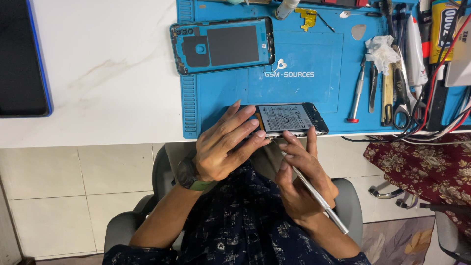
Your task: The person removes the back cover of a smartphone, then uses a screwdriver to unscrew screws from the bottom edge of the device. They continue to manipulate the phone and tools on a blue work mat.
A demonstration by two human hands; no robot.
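1. Head view: your left hand (223, 147) clamps the opened black smartphone with its exposed grey battery (289, 119) at the near edge of the blue silicone work mat (294, 73), long axis running left to right.
2. Your right hand (301, 179) pinches a slim silver screwdriver (314, 191), tip at the phone's near edge.
3. The blue-framed back cover (222, 45) already lies detached, well apart; the battery remains seated.
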